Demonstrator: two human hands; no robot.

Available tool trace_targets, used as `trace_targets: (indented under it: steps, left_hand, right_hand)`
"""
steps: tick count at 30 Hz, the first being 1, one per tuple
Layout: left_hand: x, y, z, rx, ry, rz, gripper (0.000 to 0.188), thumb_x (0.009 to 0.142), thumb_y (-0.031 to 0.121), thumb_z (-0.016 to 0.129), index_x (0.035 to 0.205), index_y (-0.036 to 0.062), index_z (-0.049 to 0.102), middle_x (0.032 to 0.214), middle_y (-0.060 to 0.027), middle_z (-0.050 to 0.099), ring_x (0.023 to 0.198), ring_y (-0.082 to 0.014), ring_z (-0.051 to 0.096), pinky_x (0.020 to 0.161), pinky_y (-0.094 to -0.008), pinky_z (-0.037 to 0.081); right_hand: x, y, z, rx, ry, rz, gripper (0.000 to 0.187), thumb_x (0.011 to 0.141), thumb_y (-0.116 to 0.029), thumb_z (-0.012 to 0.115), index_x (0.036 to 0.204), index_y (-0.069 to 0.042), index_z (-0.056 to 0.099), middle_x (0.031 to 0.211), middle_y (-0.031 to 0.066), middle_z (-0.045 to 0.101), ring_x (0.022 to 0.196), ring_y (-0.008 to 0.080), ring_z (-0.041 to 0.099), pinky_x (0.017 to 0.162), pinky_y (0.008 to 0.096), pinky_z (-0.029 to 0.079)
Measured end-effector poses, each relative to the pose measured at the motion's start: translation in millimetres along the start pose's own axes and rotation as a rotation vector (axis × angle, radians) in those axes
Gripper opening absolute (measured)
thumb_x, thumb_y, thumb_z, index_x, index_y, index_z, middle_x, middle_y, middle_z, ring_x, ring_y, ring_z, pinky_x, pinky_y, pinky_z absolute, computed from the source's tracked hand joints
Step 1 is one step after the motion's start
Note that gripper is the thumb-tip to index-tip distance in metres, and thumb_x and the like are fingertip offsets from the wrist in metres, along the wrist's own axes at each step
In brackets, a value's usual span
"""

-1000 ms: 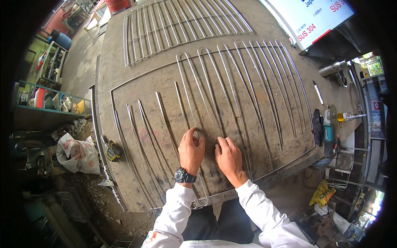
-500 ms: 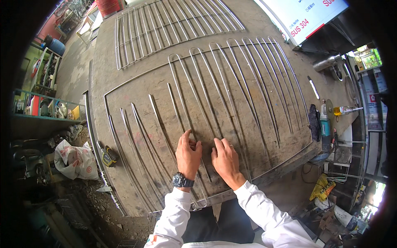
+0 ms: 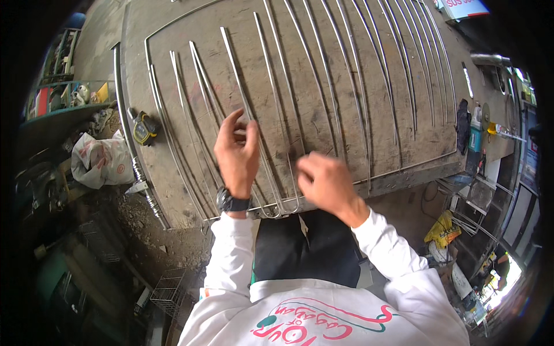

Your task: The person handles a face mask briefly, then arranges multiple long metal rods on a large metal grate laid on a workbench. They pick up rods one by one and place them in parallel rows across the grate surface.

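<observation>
Bent metal rods lie in a row on a brown worktable, several of them long U shapes, inside a thin wire frame. My left hand, with a dark watch at its wrist, hovers over the rods left of centre. Its index finger and thumb are spread, and nothing shows between them. Beside its thumb runs a straight rod. My right hand is blurred above the table's near edge, close to a rounded rod end. Its fingers bend loosely, the thumb apart, with no held thing visible.
A black and yellow tape measure lies at the table's left edge, near a long metal bar clamp. On the right are a white marker, a teal angle grinder and a dark cloth. A white sack sits at the left.
The view has tipped downward, so the table sits higher in the picture. Both hands have come off the middle rods and moved apart, the left one leftward, the right one toward the near edge.
</observation>
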State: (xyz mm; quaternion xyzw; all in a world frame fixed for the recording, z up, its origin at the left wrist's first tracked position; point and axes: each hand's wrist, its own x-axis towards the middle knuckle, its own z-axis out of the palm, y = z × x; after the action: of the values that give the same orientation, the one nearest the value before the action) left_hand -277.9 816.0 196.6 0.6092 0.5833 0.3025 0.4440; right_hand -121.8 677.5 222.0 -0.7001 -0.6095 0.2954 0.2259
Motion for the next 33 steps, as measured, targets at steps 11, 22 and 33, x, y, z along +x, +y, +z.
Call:
trace_targets:
  steps: [11,22,33]
  left_hand:
    - [-132.9,-51.9,-92.2,0.069,0.069,0.05,0.037,0.092,0.004,0.071,0.129,0.0001,0.066,0.099,-0.0085,0.067,0.081,-0.0159,0.065,0.075,-0.0311,0.056]
    - [-94.6,122.9,-51.7,0.223,0.282,0.716,0.053,0.095,0.03,0.077,0.137,0.004,0.059,0.121,-0.0159,0.059,0.105,-0.027,0.062,0.088,-0.0377,0.052]
    - [-99.3,85.3,-27.6,-0.81,-0.209,-0.082,0.042,0.113,0.044,0.044,0.095,0.0081,0.055,0.071,0.0068,0.044,0.061,-0.0013,0.037,0.051,-0.0207,0.029]
  right_hand:
    - [-112.8,-7.3,61.3,-0.186,-0.031,-0.292,0.009,0.088,-0.008,0.066,0.097,-0.008,0.063,0.082,0.0074,0.059,0.074,0.027,0.067,0.064,0.0388,0.056]
    - [40.4,-263.5,-276.2,-0.068,1.119,-1.009,0.004,0.094,-0.004,0.07,0.091,-0.003,0.067,0.073,0.0031,0.065,0.059,0.0093,0.056,0.053,0.0263,0.047]
    - [27.4,-100.5,-63.9,0.739,0.361,-0.014,0.022,0.103,-0.022,0.065,0.098,-0.001,0.066,0.067,0.0045,0.063,0.061,0.0092,0.058,0.056,0.0298,0.046]
